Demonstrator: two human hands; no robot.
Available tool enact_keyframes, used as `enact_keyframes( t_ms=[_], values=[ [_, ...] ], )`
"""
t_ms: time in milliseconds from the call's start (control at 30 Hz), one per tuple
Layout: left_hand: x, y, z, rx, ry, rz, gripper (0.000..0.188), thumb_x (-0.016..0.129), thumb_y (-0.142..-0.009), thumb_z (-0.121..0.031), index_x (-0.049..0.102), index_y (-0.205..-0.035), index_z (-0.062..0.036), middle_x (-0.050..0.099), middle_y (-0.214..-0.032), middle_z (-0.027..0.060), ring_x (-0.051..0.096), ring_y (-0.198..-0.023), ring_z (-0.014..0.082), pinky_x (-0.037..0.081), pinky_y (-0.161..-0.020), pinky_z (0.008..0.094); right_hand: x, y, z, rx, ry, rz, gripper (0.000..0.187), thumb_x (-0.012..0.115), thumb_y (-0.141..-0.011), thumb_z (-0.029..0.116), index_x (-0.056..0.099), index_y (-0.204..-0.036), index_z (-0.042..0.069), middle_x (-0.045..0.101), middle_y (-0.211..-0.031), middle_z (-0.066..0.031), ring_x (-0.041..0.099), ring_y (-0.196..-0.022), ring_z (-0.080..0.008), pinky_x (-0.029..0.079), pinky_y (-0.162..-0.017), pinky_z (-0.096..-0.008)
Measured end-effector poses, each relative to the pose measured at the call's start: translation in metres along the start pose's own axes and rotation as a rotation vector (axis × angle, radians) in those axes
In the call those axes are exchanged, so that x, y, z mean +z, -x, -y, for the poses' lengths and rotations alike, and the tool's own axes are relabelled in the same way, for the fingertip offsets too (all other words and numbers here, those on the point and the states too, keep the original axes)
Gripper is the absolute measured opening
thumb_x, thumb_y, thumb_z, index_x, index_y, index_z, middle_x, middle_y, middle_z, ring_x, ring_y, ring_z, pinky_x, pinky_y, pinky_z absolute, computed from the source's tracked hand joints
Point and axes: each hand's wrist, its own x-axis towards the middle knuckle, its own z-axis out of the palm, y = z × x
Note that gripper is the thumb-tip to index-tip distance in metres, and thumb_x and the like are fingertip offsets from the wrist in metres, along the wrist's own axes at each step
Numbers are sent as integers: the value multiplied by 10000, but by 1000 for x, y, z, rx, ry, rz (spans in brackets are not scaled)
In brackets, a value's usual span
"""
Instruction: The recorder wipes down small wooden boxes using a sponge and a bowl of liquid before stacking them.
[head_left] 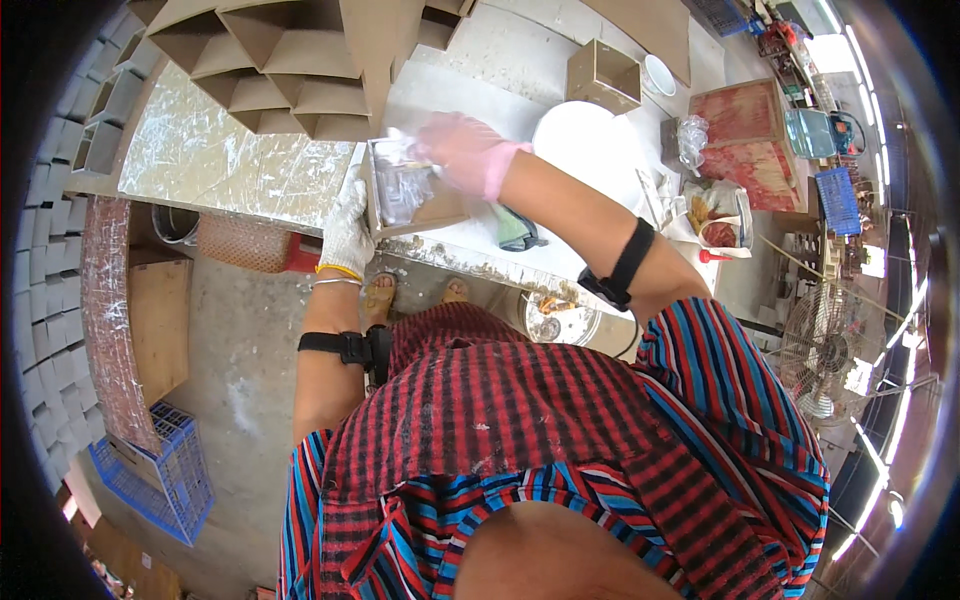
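An open box [440, 214] with a white-coated inside and brown board edges rests at the front of the worktable. My left hand [347, 228], in a white knit glove with a yellow cuff, grips its left side. Over the box's upper part is my right hand [462, 152], in a pink glove and smeared by motion. A blurred whitish patch [400, 147] shows by its fingers, and I cannot make out what it is. Just right of the box lies a dark green cloth [518, 230].
Stacked brown open boxes [290, 60] rise behind the left hand. A round white board [585, 150] and a small brown box [603, 77] lie to the right. Below the table's front edge stands a stained bucket [560, 322]. A blue crate [165, 470] sits on the floor at left.
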Motion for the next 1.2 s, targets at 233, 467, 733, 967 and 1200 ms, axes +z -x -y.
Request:
enact_keyframes(
  t_ms=[233, 467, 733, 967, 1200],
  values=[
    [6, 2, 3, 25, 39, 73, 460, 499, -908, -140, 372, -1338, -38, 465, -1288, 81, 476, -1141, 213, 397, -970, 347, 15, 44, 4, 57, -23, -17, 323, 539, -694, -31, 631, -988, 69, 610, -911, -160, 582, -926, -332, 479, -792, -383],
    [11, 8, -2, 16, 25, 23, 467, 510, -899, -137, 374, -1332, -29, 480, -1268, 99, 485, -1133, 229, 412, -954, 354, 9, 40, -9, -7, -88, -122, 253, 569, -740, 15, 627, -981, 70, 603, -835, -186, 600, -799, -352, 499, -700, -401],
    [8, 4, 4, 37, 71, 40, 460, 523, -893, -143, 395, -1321, -31, 490, -1261, 107, 495, -1124, 247, 414, -953, 368, 53, 60, -5, -186, -232, -176, 316, 550, -721, -30, 619, -1021, 44, 607, -905, -169, 586, -799, -367, 497, -730, -384],
    [8, 4, 5, 44, 68, 63, 453, 530, -901, -171, 409, -1313, -27, 493, -1255, 100, 497, -1115, 231, 419, -945, 362, 27, 47, 4, -32, -419, -152, 410, 590, -673, -8, 572, -1082, 3, 583, -916, -181, 576, -868, -326, 475, -798, -379],
    [2, 2, 7, 60, 52, 46, 444, 536, -901, -182, 422, -1302, -28, 498, -1246, 97, 502, -1104, 219, 423, -936, 364, 19, 58, 16, 45, -425, 44, 403, 592, -691, 92, 540, -1082, 10, 594, -922, -206, 581, -877, -356, 459, -817, -400]
  ],
)
